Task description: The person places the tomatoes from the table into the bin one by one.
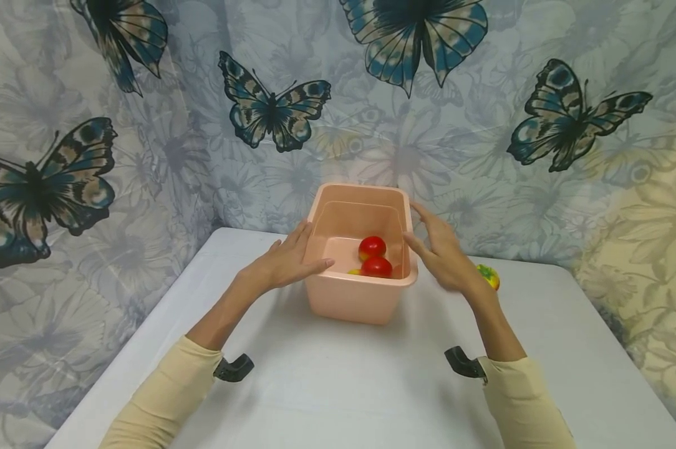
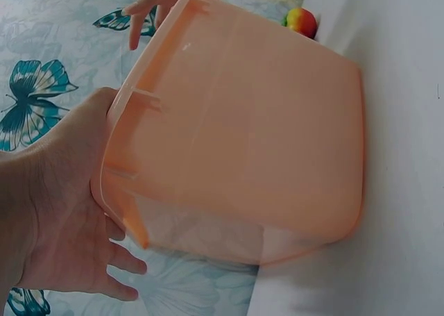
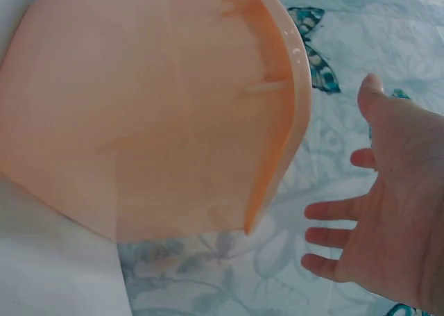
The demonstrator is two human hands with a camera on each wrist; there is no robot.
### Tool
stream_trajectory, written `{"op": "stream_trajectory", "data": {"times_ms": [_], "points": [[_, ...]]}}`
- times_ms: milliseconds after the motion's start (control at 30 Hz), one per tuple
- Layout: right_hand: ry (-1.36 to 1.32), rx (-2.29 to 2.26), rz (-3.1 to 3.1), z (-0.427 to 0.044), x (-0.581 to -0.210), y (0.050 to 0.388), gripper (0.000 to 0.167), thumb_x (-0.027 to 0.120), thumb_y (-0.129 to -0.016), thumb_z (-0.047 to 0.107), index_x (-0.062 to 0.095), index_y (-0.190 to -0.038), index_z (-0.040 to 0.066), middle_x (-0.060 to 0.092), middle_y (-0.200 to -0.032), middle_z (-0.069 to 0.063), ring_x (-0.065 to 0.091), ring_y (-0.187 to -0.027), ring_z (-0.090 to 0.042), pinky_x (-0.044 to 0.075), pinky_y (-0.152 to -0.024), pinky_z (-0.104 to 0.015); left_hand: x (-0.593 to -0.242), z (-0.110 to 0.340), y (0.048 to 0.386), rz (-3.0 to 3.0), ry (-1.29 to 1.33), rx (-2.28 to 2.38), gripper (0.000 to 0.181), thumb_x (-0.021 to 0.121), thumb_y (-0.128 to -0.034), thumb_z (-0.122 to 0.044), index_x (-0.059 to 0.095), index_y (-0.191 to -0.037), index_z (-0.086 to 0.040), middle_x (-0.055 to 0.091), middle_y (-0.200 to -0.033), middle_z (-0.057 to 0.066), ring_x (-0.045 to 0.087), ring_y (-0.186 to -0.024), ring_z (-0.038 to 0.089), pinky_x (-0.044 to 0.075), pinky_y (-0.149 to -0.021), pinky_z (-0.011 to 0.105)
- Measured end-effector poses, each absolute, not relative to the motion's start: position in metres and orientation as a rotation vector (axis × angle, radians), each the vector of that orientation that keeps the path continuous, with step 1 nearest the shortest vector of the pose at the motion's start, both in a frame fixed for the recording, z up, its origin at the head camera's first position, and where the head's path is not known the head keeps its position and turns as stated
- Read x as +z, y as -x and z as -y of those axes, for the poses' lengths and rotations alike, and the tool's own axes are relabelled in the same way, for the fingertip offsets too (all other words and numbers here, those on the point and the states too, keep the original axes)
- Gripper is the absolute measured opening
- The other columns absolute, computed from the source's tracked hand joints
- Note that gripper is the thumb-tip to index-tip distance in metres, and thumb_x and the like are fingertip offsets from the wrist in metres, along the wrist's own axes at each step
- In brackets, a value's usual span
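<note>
A peach-coloured plastic bin (image 1: 346, 299) stands on the white table, holding two round red fruits (image 1: 376, 267) with some yellow showing on them. My left hand (image 1: 287, 259) is at its left rim, thumb lying over the edge and the other fingers extended along the outside. In the left wrist view, that hand (image 2: 69, 198) touches the rim with its fingers loosely spread. Beside the right rim is my right hand (image 1: 441, 249). The right wrist view shows this hand (image 3: 395, 205) apart from the bin wall, fingers spread and holding nothing.
A red, yellow and green fruit or pepper (image 1: 488, 276) lies on the table (image 1: 338, 386) behind my right wrist, partly hidden. A butterfly-patterned cloth (image 1: 405, 143) hangs behind the table's far edge and along the left side.
</note>
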State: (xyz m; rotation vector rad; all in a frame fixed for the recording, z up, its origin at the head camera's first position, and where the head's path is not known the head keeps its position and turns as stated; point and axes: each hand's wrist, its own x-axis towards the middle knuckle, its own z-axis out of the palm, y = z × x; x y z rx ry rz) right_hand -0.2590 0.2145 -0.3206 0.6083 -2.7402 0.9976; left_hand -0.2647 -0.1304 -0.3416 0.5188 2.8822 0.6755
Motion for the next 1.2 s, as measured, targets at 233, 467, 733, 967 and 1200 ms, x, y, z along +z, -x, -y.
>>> {"op": "stream_trajectory", "data": {"times_ms": [233,467,733,967,1200], "points": [[-0.532,1.071,2.756,-0.237,-0.320,0.251,0.074,0.043,-0.111,0.049,0.006,-0.170,0.023,0.021,-0.170,-0.029,0.017,-0.157,-0.053,0.018,-0.115,-0.085,-0.343,0.131,0.264,-2.883,-0.515,0.689,0.114,0.042,-0.0916,-0.083,-0.004,-0.169,-0.015,-0.006,-0.179,0.004,0.006,-0.167,0.026,0.010,-0.131,0.065],[-0.456,1.057,2.762,-0.262,-0.326,0.248,0.074,0.039,-0.112,0.048,0.005,-0.170,0.018,0.019,-0.168,-0.034,0.021,-0.153,-0.057,0.018,-0.113,-0.085,-0.345,0.133,0.263,-2.881,-0.516,0.700,0.114,0.043,-0.0914,-0.083,-0.003,-0.169,-0.014,-0.006,-0.179,0.005,0.006,-0.167,0.028,0.011,-0.130,0.067],[-0.373,1.035,2.789,-0.290,-0.340,0.246,0.079,0.042,-0.111,0.048,0.003,-0.170,0.012,0.015,-0.170,-0.034,0.021,-0.151,-0.059,0.019,-0.113,-0.086,-0.345,0.131,0.264,-2.873,-0.501,0.683,0.114,0.042,-0.0914,-0.083,-0.005,-0.169,-0.014,-0.007,-0.179,0.005,0.007,-0.167,0.028,0.012,-0.132,0.064],[-0.280,0.979,2.857,-0.323,-0.354,0.249,0.089,0.048,-0.108,0.050,-0.002,-0.168,0.007,0.012,-0.168,-0.040,0.019,-0.149,-0.066,0.019,-0.110,-0.087,-0.345,0.131,0.265,-2.865,-0.509,0.695,0.115,0.043,-0.0910,-0.083,-0.005,-0.169,-0.015,-0.007,-0.179,0.006,0.012,-0.166,0.033,0.017,-0.130,0.064],[-0.181,0.893,2.985,-0.355,-0.377,0.264,0.099,0.049,-0.106,0.056,-0.007,-0.166,0.001,0.006,-0.168,-0.041,0.011,-0.145,-0.074,0.017,-0.105,-0.091,-0.343,0.132,0.265,-2.853,-0.494,0.730,0.116,0.046,-0.0894,-0.085,-0.006,-0.169,-0.019,-0.009,-0.179,0.004,0.028,-0.158,0.048,0.032,-0.123,0.067]]}}
